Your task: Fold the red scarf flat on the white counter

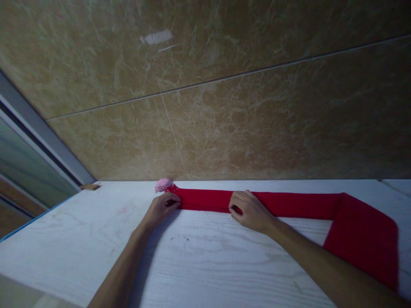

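The left hand (pixel 162 208) rests on the fringed end of a red scarf (pixel 289 205), and its grip is closed lightly on the fabric there, the fingertips pinching the edge near the fringe. The right hand (pixel 248 210) lies a little further along the same strip, the fingers curled and pressing or pinching the near edge of the cloth; I cannot tell for sure if it holds a fold or only holds the fabric down. The scarf lies flat on the white wood-grain table (pixel 205 265), stretched along the far edge just beside the wall, and on the right side it turns at an angle and comes back toward the person as a wider band. To my judgement the work is folding or straightening the scarf: the long part between and beyond the hands already looks narrow and neat, as if it is folded lengthwise, while the right portion is still broad and not brought into line, so perhaps half remains. Counting the things: one scarf, two hands of one person, one small pink object (pixel 163 185) touching or just beside the fringe end, and one small brown piece (pixel 90 187) at the far left corner of the table. Behind stands a wall of brown marble tiles (pixel 224 107).
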{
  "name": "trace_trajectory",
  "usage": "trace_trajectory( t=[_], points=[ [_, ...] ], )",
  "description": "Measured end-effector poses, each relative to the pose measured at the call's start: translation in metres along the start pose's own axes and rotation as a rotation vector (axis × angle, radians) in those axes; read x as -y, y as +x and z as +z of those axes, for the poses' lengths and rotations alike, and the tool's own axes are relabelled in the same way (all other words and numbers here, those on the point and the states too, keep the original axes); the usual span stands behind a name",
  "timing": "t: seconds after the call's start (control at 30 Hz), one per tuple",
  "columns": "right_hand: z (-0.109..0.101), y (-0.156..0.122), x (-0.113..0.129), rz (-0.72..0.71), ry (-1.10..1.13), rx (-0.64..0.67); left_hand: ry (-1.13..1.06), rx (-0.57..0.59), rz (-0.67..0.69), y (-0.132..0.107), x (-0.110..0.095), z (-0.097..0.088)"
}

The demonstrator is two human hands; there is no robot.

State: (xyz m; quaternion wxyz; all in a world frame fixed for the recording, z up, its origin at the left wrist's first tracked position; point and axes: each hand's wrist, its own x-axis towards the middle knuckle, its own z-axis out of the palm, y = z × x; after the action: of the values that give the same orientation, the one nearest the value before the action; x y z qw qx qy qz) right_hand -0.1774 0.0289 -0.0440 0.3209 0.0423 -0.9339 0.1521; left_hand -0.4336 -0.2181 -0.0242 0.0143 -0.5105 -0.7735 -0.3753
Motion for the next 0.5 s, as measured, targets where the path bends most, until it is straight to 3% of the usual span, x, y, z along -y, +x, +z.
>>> trace_trajectory(
  t=[0.5],
  points=[
    [0.0015,0.0001,-0.0024,-0.017,0.031,0.008,-0.001,0.022,-0.009,-0.0033,0.0006,-0.0063]
  ],
)
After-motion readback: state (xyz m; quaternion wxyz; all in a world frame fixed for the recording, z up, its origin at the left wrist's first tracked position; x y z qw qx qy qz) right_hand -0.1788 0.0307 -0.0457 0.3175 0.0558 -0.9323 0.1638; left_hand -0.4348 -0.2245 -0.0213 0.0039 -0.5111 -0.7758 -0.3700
